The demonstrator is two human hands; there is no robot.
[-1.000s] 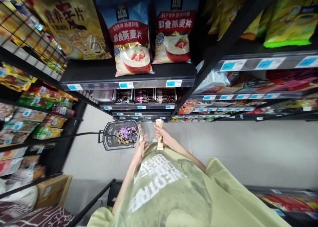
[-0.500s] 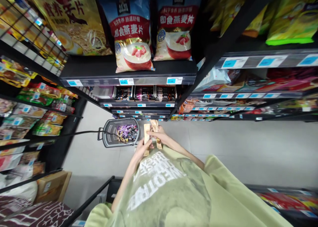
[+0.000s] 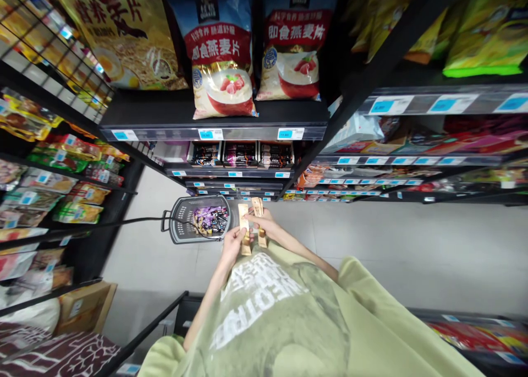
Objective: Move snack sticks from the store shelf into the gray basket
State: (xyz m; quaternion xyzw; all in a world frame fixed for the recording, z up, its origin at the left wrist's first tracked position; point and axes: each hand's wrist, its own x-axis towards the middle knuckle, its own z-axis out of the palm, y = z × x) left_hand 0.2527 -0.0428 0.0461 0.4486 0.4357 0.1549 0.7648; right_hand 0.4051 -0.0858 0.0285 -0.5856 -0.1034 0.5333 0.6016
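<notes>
Close in front of my shirt, my left hand (image 3: pixel 234 241) is closed around a long, narrow tan packet (image 3: pixel 245 217), held roughly upright. Beside it, my right hand (image 3: pixel 267 222) grips a second slim tan packet (image 3: pixel 262 238) between thumb and fingers, and one of its fingers reaches across to the first packet. The print on both packets is too small to read. Just left of my hands, a grey shopping basket (image 3: pixel 181 235) holds many small purple, dark and gold wrapped packets (image 3: pixel 211 219).
Ahead stands a black shelf (image 3: pixel 177 125) with a large bag of oatmeal (image 3: pixel 225 52) and other bags. Boxes of small packets (image 3: pixel 240 155) sit lower down. A black cord (image 3: pixel 140 219) crosses the basket. A cardboard box (image 3: pixel 80 311) stands at lower left.
The packet in my left hand has straightened and shifted slightly, with my left hand now lower on it. The right-hand packet has turned more upright. The basket stays in place.
</notes>
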